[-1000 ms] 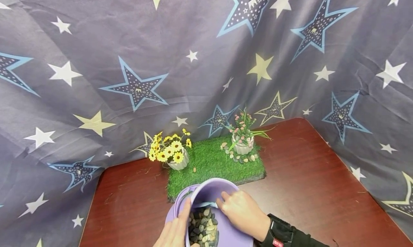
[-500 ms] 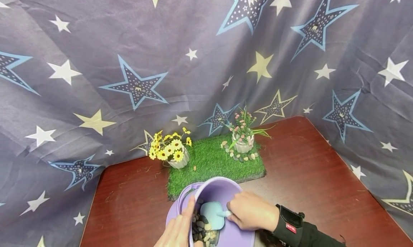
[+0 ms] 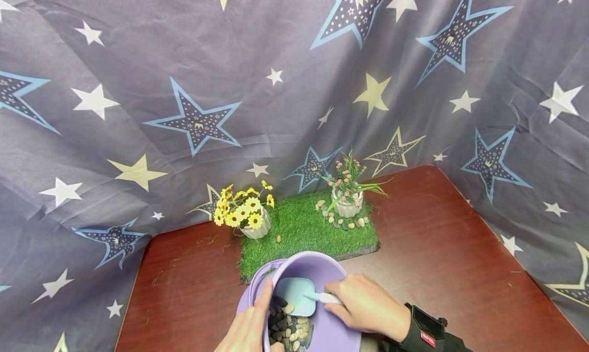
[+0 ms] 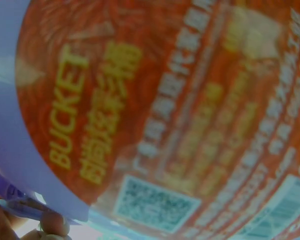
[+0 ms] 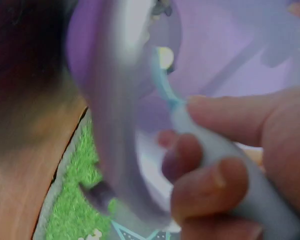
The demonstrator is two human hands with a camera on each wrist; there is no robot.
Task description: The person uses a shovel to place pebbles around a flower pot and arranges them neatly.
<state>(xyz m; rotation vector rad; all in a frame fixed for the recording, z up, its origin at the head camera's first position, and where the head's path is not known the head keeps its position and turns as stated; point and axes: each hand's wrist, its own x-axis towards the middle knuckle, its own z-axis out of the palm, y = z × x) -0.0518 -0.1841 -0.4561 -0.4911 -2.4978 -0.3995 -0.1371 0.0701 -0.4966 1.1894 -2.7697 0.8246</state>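
Observation:
A purple bucket (image 3: 317, 257) lies tilted with its mouth toward me, pebbles (image 3: 294, 331) heaped inside. My left hand (image 3: 250, 316) grips its rim on the left, thumb at the pebbles' side; in the left wrist view the printed label (image 4: 140, 110) fills most of the picture. My right hand (image 3: 368, 303) holds a small shovel by its white handle (image 3: 329, 298), fingers wrapped round it. The light blue blade (image 3: 296, 293) is inside the bucket, over the far edge of the pebbles. A pale pebble (image 5: 165, 57) shows at the blade in the right wrist view.
Just beyond the bucket lies a mat of artificial grass (image 3: 303, 229). On it stand a pot of yellow flowers (image 3: 255, 227) and a pot of pink flowers (image 3: 347, 204) with pebbles round its base. A star-patterned cloth (image 3: 294, 112) hangs behind the brown table (image 3: 442, 239).
The shovel blade, nearly edge-on a second ago, has turned its broad face to view and shifted slightly left and away. My right hand has moved rightward; the left hand keeps its grip.

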